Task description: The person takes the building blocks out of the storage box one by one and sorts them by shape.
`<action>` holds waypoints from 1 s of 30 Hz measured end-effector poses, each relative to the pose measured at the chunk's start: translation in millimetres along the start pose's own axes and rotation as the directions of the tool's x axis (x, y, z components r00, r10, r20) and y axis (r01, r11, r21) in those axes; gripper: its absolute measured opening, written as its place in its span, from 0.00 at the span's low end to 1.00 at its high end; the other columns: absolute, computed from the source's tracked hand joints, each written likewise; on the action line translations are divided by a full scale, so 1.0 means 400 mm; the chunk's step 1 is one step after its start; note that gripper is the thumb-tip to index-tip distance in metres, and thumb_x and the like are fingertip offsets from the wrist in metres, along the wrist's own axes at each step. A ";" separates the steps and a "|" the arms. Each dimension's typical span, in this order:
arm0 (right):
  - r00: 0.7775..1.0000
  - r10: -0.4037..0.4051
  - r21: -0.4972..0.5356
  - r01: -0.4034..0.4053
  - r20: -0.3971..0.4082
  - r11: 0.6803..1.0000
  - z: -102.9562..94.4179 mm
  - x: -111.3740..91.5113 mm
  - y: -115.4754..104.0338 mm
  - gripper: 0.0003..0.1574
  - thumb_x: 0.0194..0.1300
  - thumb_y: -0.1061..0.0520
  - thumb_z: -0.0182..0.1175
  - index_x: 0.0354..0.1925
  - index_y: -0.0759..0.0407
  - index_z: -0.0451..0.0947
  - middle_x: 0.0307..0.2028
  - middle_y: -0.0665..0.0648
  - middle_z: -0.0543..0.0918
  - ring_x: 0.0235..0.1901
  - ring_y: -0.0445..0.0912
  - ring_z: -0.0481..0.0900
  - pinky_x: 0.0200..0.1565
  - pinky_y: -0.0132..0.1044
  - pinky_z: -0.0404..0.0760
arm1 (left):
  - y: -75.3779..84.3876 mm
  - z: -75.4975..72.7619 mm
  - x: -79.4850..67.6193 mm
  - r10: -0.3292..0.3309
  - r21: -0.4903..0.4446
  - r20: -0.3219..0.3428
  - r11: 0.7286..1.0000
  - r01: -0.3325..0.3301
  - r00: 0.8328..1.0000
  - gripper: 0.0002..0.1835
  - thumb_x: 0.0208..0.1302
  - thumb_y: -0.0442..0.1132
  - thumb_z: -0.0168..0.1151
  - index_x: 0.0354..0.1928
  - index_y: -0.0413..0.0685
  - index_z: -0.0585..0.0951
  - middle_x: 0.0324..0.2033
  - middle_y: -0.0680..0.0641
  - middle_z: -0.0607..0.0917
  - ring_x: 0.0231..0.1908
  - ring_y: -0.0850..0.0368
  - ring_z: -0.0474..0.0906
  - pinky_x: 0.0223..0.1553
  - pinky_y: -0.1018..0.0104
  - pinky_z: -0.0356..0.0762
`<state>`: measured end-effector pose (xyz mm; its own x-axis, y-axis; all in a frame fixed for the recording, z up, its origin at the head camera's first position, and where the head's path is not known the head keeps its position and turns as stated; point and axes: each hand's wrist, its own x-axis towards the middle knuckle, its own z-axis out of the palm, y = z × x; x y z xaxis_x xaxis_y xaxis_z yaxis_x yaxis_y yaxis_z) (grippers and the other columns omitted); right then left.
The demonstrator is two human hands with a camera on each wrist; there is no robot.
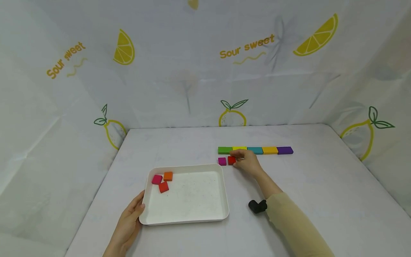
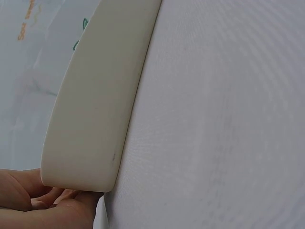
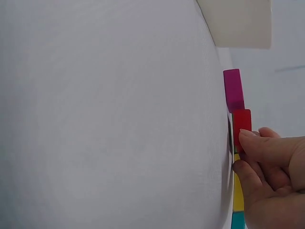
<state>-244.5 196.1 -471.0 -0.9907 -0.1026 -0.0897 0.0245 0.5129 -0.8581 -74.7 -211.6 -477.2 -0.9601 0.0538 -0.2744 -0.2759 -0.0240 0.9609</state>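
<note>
1. The right hand (image 1: 247,162) reaches forward and inward, its forearm slanting in from the near right in a beige sleeve (image 1: 297,223); a black object (image 1: 257,206) sits at the cuff.
2. Its fingers are bent close together, thumb against the face of a red block (image 1: 231,160), pinching it.
3. That block is on the counter (image 1: 321,192), just right of a magenta block (image 1: 222,161), with a narrow gap between them in the head view.
4. The left hand (image 1: 128,219) comes up from the near left and grips the left side of a white tray (image 1: 192,203), thumb at the rim and the other fingers along the outside wall.
5. The tray rests on the counter, left of and nearer than the red block. Inside, grouped toward its far left corner, are a pink block (image 1: 157,179), an orange block (image 1: 168,176) and a red-orange block (image 1: 163,187); the rest of its floor is bare.
6. Beyond the right hand runs a row, left to right: green block (image 1: 225,150), yellow block (image 1: 239,147), partly hidden by the hand, teal block (image 1: 255,150), amber block (image 1: 270,150), purple block (image 1: 285,150).
</note>
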 end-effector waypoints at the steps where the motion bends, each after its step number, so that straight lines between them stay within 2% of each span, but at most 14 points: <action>1: 1.000 0.001 -0.001 -0.001 0.001 1.000 0.001 0.001 -0.001 0.27 0.60 0.70 0.64 0.59 0.60 0.79 0.60 0.62 0.80 0.62 0.56 0.75 0.64 0.48 0.78 | 0.000 0.000 0.000 0.001 -0.001 0.000 1.000 -0.001 1.000 0.33 0.78 0.41 0.44 0.78 0.47 0.47 0.80 0.45 0.46 0.55 0.90 0.63 0.56 0.91 0.66; 9: 1.000 -0.026 -0.018 0.026 0.010 1.000 0.010 0.007 0.000 0.27 0.60 0.71 0.63 0.58 0.62 0.79 0.60 0.63 0.81 0.62 0.56 0.75 0.64 0.49 0.77 | 0.000 0.000 0.001 0.007 -0.006 0.002 1.000 -0.007 1.000 0.33 0.78 0.41 0.44 0.78 0.46 0.47 0.80 0.44 0.46 0.55 0.90 0.64 0.56 0.91 0.67; 20: 0.999 -0.030 -0.030 0.031 0.012 0.999 0.015 0.008 -0.003 0.28 0.60 0.72 0.63 0.58 0.61 0.79 0.59 0.63 0.81 0.62 0.56 0.75 0.65 0.49 0.77 | 0.001 0.000 0.001 -0.016 0.001 -0.010 1.000 0.016 1.000 0.33 0.78 0.41 0.45 0.79 0.48 0.47 0.80 0.46 0.47 0.56 0.89 0.64 0.55 0.91 0.67; 30: 1.000 -0.019 -0.028 0.018 -0.008 0.999 0.021 0.006 -0.007 0.27 0.59 0.72 0.63 0.58 0.62 0.79 0.59 0.63 0.81 0.62 0.56 0.76 0.64 0.49 0.77 | 0.001 0.000 0.000 -0.003 0.001 0.002 1.000 0.003 1.000 0.33 0.78 0.42 0.45 0.79 0.47 0.47 0.80 0.45 0.46 0.56 0.89 0.64 0.56 0.91 0.67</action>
<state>-245.7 187.4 -473.0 -0.9920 -0.1050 -0.0694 0.0024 0.5349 -0.8449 -74.9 -211.5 -476.8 -0.9591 0.0562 -0.2776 -0.2792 -0.0229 0.9600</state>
